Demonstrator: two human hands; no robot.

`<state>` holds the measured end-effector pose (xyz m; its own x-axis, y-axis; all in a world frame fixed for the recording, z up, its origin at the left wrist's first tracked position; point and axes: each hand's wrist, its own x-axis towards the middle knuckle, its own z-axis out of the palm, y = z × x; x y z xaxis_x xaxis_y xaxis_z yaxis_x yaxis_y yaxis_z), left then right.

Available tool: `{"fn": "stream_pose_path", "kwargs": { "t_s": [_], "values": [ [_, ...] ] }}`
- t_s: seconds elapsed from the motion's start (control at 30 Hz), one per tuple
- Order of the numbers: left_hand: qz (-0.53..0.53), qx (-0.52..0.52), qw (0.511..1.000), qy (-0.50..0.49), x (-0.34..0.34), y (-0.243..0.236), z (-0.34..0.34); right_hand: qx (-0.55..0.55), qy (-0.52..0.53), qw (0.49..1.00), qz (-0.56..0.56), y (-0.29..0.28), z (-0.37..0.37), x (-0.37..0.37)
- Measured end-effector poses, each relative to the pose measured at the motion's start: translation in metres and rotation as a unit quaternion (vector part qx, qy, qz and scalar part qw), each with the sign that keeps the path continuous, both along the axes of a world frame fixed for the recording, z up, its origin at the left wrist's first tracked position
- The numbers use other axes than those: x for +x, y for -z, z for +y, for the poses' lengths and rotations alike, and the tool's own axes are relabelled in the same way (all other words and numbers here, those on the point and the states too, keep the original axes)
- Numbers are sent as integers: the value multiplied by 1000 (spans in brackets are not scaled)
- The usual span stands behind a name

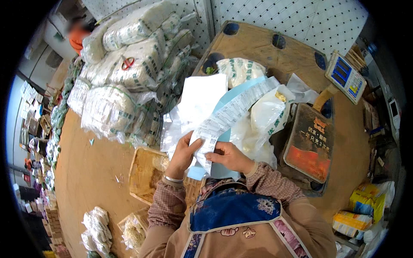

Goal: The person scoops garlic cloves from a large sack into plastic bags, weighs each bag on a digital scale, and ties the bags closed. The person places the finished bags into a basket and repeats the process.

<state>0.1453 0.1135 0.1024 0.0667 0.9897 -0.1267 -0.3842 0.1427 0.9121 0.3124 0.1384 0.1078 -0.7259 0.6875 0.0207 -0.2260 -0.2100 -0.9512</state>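
Note:
A long strip of printed paper labels [230,115] runs from my hands toward the far right across the table. My left hand [183,157] is closed on its near end, thumb on top. From the other side my right hand [230,157] pinches the same end. Beneath the strip are light blue paper [226,99] and a blank white sheet [204,92]. Close to the right of the strip is a clear plastic bag [269,114] with pale contents. A filled, printed bag [241,72] lies beyond the papers.
Large plastic-wrapped bundles [114,107] are stacked at the left, with red-handled scissors [127,63] on top. A scale [309,142] with a blue-and-white display [346,76] stands to the right. Wooden crate [144,172] sits below left. A person in orange [77,41] is far left.

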Motion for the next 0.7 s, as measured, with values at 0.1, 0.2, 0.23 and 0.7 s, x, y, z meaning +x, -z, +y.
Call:
{"fn": "stream_pose_path", "kwargs": {
  "t_s": [0.1, 0.2, 0.23, 0.7],
  "values": [
    [-8, -34, 999, -19, -14, -11, -4, -54, -8, 997, -63, 5, -3, -4],
    [27, -50, 998, 23, -28, -4, -12, -79, 41, 989, -115, 13, 6, 6],
    [28, -52, 998, 25, -33, -1, -14, -57, 56, 983, -163, 22, 13, 13],
    [-57, -31, 997, 44, 1, 43, -22, -101, 196, 974, -46, 28, 16, -15]
  ]
}}
